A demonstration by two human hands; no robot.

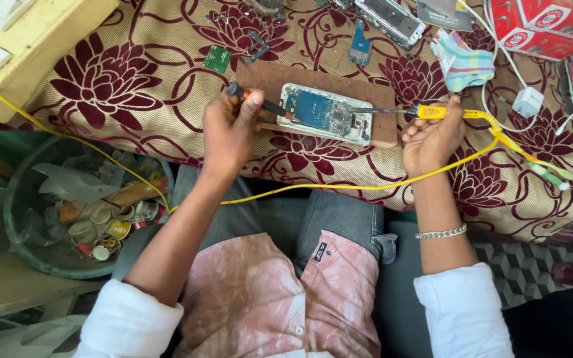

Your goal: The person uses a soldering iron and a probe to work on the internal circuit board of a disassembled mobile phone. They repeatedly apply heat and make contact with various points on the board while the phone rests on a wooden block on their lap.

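Nearest the lens, a pink stained shirt [260, 298] and grey-trousered knees; beyond them the left hand [230, 129] grips a dark-handled screwdriver [260, 101] closed-fisted, tip at the opened phone [326, 113] lying on a brown board [266, 76] on the floral cloth [134, 86]; the back is already off, blue circuit board bared, parts still inside; the right hand [432, 139] pinches a yellow soldering iron [406, 111], tip touching the phone.

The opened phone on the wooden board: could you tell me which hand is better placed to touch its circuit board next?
Probably the right hand: its yellow-handled tool already points its tip onto the phone. The left hand holds a screwdriver at the phone's edge.
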